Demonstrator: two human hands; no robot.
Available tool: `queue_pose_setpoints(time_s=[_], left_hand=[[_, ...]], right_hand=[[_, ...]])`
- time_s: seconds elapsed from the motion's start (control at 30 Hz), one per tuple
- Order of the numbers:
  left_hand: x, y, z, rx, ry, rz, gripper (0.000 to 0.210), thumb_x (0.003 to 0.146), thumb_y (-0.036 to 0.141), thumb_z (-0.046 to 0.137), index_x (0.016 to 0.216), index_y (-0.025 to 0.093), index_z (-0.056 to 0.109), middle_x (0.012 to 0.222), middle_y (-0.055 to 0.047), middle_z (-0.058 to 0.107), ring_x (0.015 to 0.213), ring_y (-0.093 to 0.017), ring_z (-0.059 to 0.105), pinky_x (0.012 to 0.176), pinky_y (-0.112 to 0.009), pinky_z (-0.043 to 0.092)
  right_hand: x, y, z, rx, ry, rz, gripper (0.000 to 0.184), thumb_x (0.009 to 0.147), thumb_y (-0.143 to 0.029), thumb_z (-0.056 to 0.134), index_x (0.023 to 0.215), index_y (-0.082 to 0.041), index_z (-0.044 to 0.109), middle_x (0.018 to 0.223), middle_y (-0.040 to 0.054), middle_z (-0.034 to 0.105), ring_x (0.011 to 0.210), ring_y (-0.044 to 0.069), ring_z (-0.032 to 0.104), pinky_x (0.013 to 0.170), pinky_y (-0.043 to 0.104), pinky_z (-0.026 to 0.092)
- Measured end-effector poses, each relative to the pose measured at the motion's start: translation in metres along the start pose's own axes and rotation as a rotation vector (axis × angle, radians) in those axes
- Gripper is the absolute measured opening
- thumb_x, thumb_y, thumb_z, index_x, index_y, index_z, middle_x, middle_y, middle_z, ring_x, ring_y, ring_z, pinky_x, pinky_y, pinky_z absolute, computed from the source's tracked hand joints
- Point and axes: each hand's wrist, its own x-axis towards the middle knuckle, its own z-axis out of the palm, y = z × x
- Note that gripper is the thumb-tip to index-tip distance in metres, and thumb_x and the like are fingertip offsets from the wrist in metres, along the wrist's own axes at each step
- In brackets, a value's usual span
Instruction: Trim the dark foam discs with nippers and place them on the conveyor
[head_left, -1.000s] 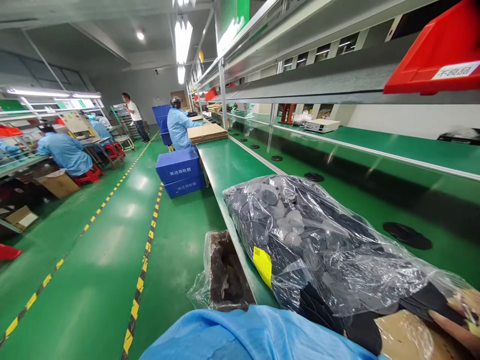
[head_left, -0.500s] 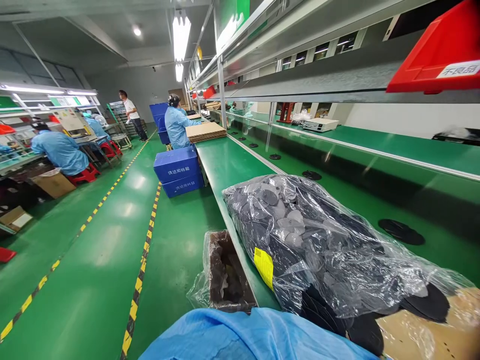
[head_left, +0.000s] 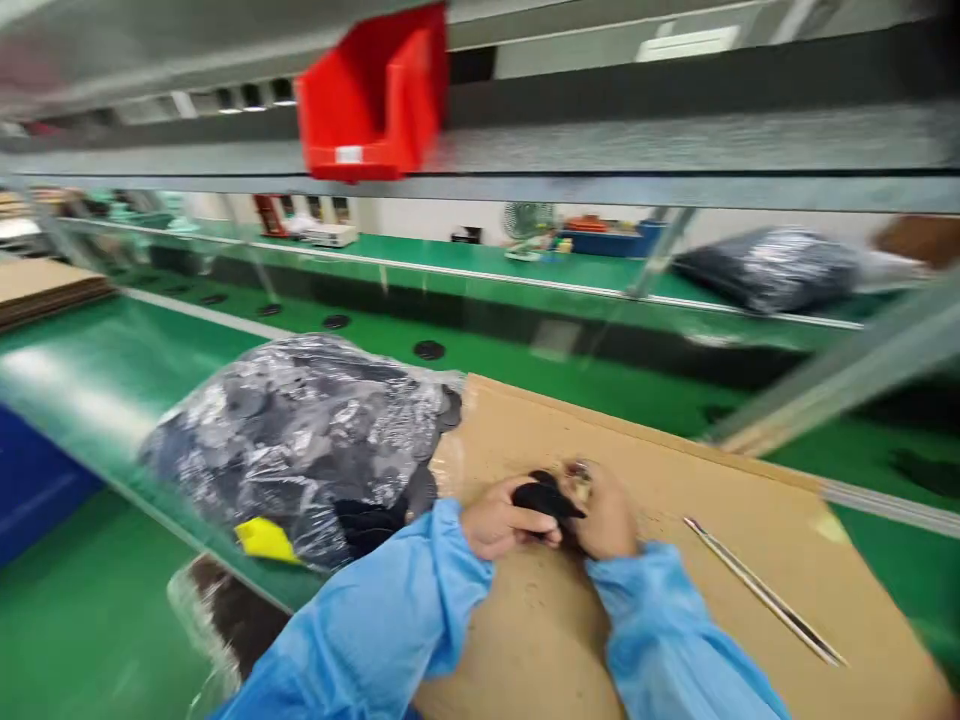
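Observation:
My left hand (head_left: pixel 510 520) is closed on a floppy black piece (head_left: pixel 541 497), thumb on top and fingers beneath. Close against its right side is my right hand (head_left: pixel 606 510), its fingers curled around a small shiny object (head_left: pixel 579 477) too blurred to name. Both hands are low over a brown cardboard sheet (head_left: pixel 540 420). To their left, a clear plastic bag (head_left: pixel 300 430) full of black and grey round flat pieces lies on the bench, with several dark pieces spilling from its mouth.
A long thin rod (head_left: pixel 765 590) lies on the cardboard at right. A red bin (head_left: pixel 371 110) hangs from the shelf rail above. Black discs (head_left: pixel 429 350) rest on the green strip behind. A lined box (head_left: pixel 240 610) stands below the bench edge, left.
My view has swung right, from the aisle and co-workers to the bench. Both my hands, the black piece and the cardboard sheet now show; the bag appears further left.

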Motion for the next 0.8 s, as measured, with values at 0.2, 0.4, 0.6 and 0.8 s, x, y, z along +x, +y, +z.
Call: queue_pose_setpoints(time_s=[0.2, 0.4, 0.6, 0.8], left_hand=[[-0.013, -0.002, 0.009, 0.289, -0.306, -0.22, 0.044, 0.05, 0.039, 0.086, 0.079, 0.012, 0.066, 0.069, -0.007, 0.069, 0.061, -0.017, 0.064, 0.062, -0.028, 0.05], [-0.013, -0.006, 0.003, 0.451, -0.44, -0.31, 0.047, 0.052, 0.044, 0.084, 0.083, 0.012, 0.068, 0.069, -0.007, 0.069, 0.062, -0.017, 0.063, 0.06, -0.028, 0.049], [-0.013, -0.004, 0.0, 0.34, -0.415, -0.251, 0.041, 0.059, 0.039, 0.082, 0.084, 0.011, 0.068, 0.074, -0.008, 0.068, 0.067, -0.017, 0.064, 0.068, -0.03, 0.051], [-0.015, -0.002, 0.001, 0.251, -0.363, -0.206, 0.04, 0.057, 0.038, 0.083, 0.081, 0.011, 0.067, 0.072, -0.007, 0.067, 0.067, -0.018, 0.064, 0.067, -0.032, 0.054]], right_hand=[[0.014, -0.008, -0.02, -0.189, -0.306, -0.072, 0.033, 0.078, -0.015, 0.059, 0.111, -0.016, 0.06, 0.115, 0.0085, 0.059, 0.108, 0.021, 0.054, 0.097, 0.033, 0.04], [0.014, -0.007, -0.02, -0.276, -0.461, -0.089, 0.042, 0.075, -0.015, 0.065, 0.117, -0.015, 0.06, 0.125, 0.0104, 0.056, 0.115, 0.024, 0.052, 0.1, 0.034, 0.038], [0.016, -0.009, -0.02, -0.294, -0.54, -0.136, 0.047, 0.076, -0.018, 0.064, 0.123, -0.023, 0.058, 0.124, 0.0047, 0.061, 0.112, 0.025, 0.055, 0.098, 0.036, 0.04], [0.018, -0.012, -0.024, -0.232, -0.61, -0.204, 0.053, 0.073, -0.016, 0.063, 0.125, -0.024, 0.057, 0.13, 0.004, 0.057, 0.116, 0.026, 0.054, 0.1, 0.037, 0.04]])
